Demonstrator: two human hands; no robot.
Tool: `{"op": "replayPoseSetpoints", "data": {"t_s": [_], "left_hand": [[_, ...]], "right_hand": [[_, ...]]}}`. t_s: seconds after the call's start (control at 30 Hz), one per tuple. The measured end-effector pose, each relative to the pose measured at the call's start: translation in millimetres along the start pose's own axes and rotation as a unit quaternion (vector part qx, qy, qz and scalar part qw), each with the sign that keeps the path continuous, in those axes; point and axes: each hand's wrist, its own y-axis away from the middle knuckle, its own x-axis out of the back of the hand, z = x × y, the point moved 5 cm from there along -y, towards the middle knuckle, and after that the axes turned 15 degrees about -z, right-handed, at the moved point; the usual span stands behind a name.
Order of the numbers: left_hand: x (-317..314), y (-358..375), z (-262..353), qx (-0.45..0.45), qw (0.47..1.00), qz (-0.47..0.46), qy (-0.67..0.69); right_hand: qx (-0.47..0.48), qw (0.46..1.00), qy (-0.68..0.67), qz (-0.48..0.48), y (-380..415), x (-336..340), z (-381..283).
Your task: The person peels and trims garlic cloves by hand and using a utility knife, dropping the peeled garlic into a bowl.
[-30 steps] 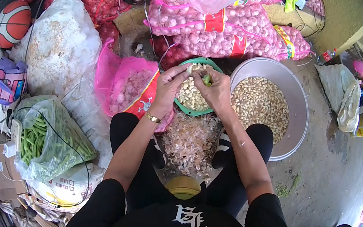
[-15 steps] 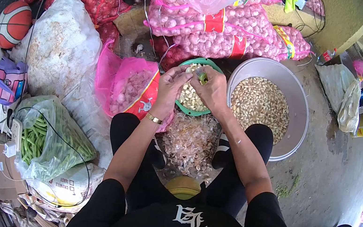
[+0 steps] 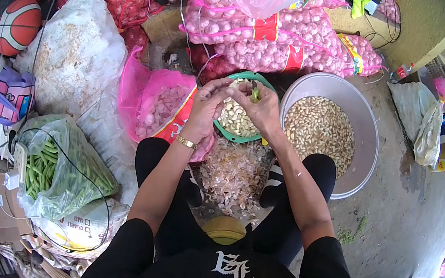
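My left hand [image 3: 208, 102] is closed in a pinch over a green basin [image 3: 237, 138]; whatever its fingertips hold is too small to make out. Touching it at the fingertips, my right hand [image 3: 262, 110] is curled around a small yellow-green knife [image 3: 256, 94], mostly hidden by the fingers. Peeled garlic cloves [image 3: 235, 119] fill the basin below both hands. Loose garlic skins [image 3: 234, 170] lie heaped on the floor between my feet. Left of my left wrist, an opened pink mesh bag [image 3: 130, 95] holds more garlic [image 3: 164, 108].
To the right stands a large grey tub [image 3: 367, 153] with many cloves in liquid. Full garlic sacks [image 3: 308, 39] are stacked ahead. A clear bag of green beans [image 3: 76, 180], white sacks [image 3: 76, 52] and a basketball [image 3: 18, 27] lie left. A yellow container [image 3: 224, 228] is below me.
My hands stay together over the basin, with the fingers and the knife slightly shifted. At the far right, the other person has moved mostly out of sight.
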Motion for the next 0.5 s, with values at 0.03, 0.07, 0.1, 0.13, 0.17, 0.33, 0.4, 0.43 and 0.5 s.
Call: {"op": "replayPoseSetpoints", "data": {"t_s": [0.03, 0.07, 0.1, 0.13, 0.17, 0.33, 0.4, 0.43, 0.5], "left_hand": [[1.5, -0.9, -1.7, 0.0, 1.0, 0.0, 0.0], [3.8, -2.0, -3.5, -0.003, 1.0, -0.008, -0.008], [4.6, -2.7, -3.1, -0.005, 1.0, -0.014, -0.017], [6.3, -2.8, -3.1, -0.006, 1.0, -0.014, -0.016], [7.6, -2.6, -5.0, 0.007, 1.0, -0.019, 0.01], [0.5, -1.3, -12.6, 0.04, 0.999, -0.005, 0.021], [0.8, -2.2, -12.9, 0.033, 0.999, 0.001, 0.004], [3.1, -3.2, -14.8, 0.033, 0.999, 0.001, 0.004], [5.5, -4.4, -15.2, 0.024, 1.0, 0.0, -0.014]], "right_hand": [[0.008, 1.0, 0.011, 0.0, -0.2, 0.4, 0.6], [0.017, 1.0, 0.021, 0.0, -0.1, 0.3, 1.3], [0.016, 1.0, 0.021, 0.0, -0.8, 0.3, 2.6], [0.033, 0.999, -0.016, 0.0, -2.1, 0.6, 3.0], [0.049, 0.997, -0.053, 0.0, -2.6, 0.4, 3.5], [0.08, 0.996, 0.019, 0.043, -2.0, 2.1, 4.1], [0.093, 0.992, 0.057, 0.059, -0.8, 2.1, 2.1], [0.101, 0.986, 0.119, 0.066, 1.1, 1.5, -1.5], [0.109, 0.975, 0.18, 0.072, 2.5, 1.1, -5.4]]}}
